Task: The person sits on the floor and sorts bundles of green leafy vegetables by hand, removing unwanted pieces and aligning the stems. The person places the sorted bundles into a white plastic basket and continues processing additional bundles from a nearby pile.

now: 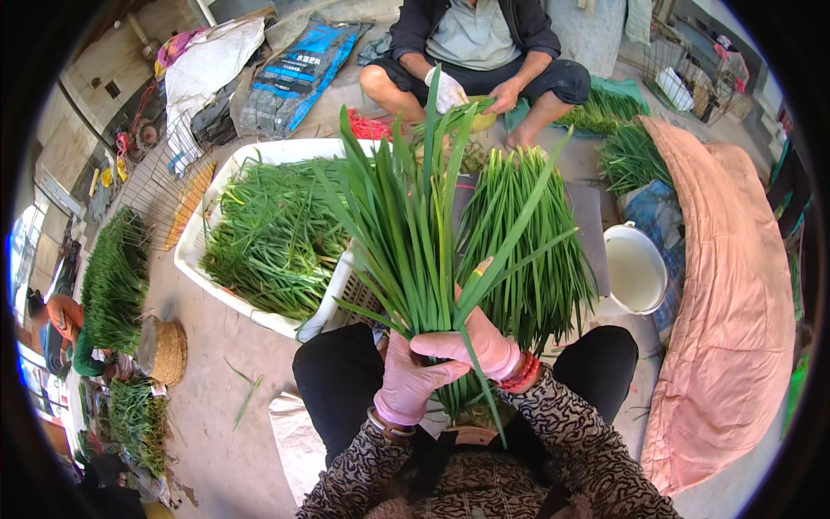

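A thick bunch of garlic chives (pixel 415 272) stands fanned out between my pink-gloved hands, its leaf tips spreading away from me. My left hand (pixel 408 383) wraps the lower part of the bunch from the left. From the right, my right hand (pixel 476 344) grips it too, the fingers crossing in front of the stalks. One long leaf hangs down past my right wrist. Just beyond lies a neat pile of chives (pixel 532 246) on a grey board (pixel 587 227). To the left, a white plastic crate (pixel 262 318) holds loose, tangled chives (pixel 279 233).
A co-worker (pixel 476 39) sits opposite, holding a small chive bunch (pixel 454 117) near red ties (pixel 368 124). At right stand a white bucket (pixel 663 292) of cloudy liquid and a pink quilted cover (pixel 720 324). Another person (pixel 68 324), a straw stool (pixel 170 353) and more chives (pixel 117 279) are at left.
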A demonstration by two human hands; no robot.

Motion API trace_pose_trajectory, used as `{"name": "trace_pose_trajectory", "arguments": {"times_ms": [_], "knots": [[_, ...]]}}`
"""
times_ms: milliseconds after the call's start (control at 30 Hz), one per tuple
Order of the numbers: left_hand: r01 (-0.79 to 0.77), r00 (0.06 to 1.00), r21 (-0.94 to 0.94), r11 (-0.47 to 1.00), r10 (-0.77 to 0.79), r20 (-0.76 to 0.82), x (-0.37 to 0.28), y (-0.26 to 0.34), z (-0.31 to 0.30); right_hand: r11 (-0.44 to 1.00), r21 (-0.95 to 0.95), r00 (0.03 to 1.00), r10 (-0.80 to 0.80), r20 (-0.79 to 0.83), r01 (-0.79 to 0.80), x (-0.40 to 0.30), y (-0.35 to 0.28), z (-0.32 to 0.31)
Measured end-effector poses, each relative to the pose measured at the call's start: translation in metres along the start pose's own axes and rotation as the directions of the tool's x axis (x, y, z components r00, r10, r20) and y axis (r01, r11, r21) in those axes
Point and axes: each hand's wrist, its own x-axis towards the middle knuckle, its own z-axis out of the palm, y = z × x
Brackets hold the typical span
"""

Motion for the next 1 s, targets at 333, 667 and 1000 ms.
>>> {"name": "trace_pose_trajectory", "arguments": {"times_ms": [333, 667, 1000], "knots": [[0.022, 0.991, -0.081, 0.996, -0.011, 0.136, 0.018, -0.007, -0.022, 0.996, -0.090, 0.999, 0.004, -0.051, -0.008, 0.008, -0.009, 0.016], [0.159, 0.981, -0.161, 0.974, -0.138, 0.137, 0.014, -0.042, -0.035, 0.993, -0.107, 0.988, 0.024, -0.154, -0.041, 0.042, -0.012, 0.018], [-0.069, 0.995, -0.260, 0.963, 0.084, 0.047, 0.057, 0.010, -0.030, 0.979, -0.197, 0.987, -0.072, -0.145, 0.042, 0.091, -0.023, 0.045]]}}
